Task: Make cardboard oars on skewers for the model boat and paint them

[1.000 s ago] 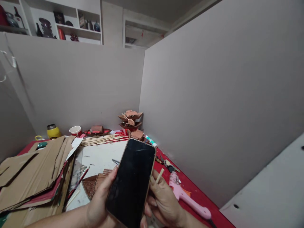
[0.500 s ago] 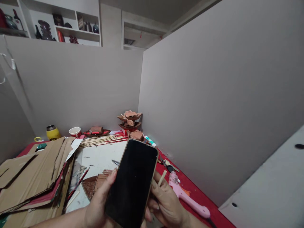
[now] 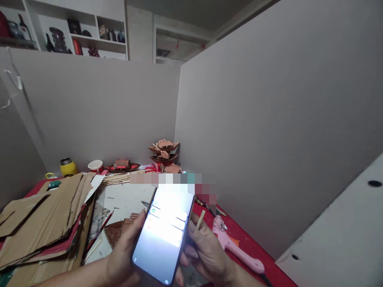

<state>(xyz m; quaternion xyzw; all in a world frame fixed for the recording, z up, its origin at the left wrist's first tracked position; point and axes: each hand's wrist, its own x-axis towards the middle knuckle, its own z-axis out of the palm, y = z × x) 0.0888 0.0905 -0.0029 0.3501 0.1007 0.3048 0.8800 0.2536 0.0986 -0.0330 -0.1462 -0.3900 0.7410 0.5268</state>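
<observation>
A smartphone (image 3: 158, 255) with its screen lit is tilted up in front of me, over the work board. My left hand (image 3: 124, 251) grips its left side, thumb along the edge. On the opposite edge, the fingers of my right hand (image 3: 208, 249) support the phone and also pinch a short pale wooden stick (image 3: 200, 220) that pokes upward. Behind my left hand lies a small brown model boat (image 3: 113, 233), partly covered by the hand and phone. A pink glue gun (image 3: 239, 251) rests just right of my right hand.
Torn cardboard sheets (image 3: 44, 215) are piled at the left. Thin wooden sticks (image 3: 115, 179), a paper cup (image 3: 95, 166), a yellow jar (image 3: 68, 167) and stacked model boats (image 3: 164, 153) stand along the back. Grey partitions (image 3: 269, 119) enclose the table. A pixelated patch hides part of the area behind the phone.
The phone's screen has gone from black to lit, showing pale panels. The phone has shifted slightly down and left; both hands keep their hold.
</observation>
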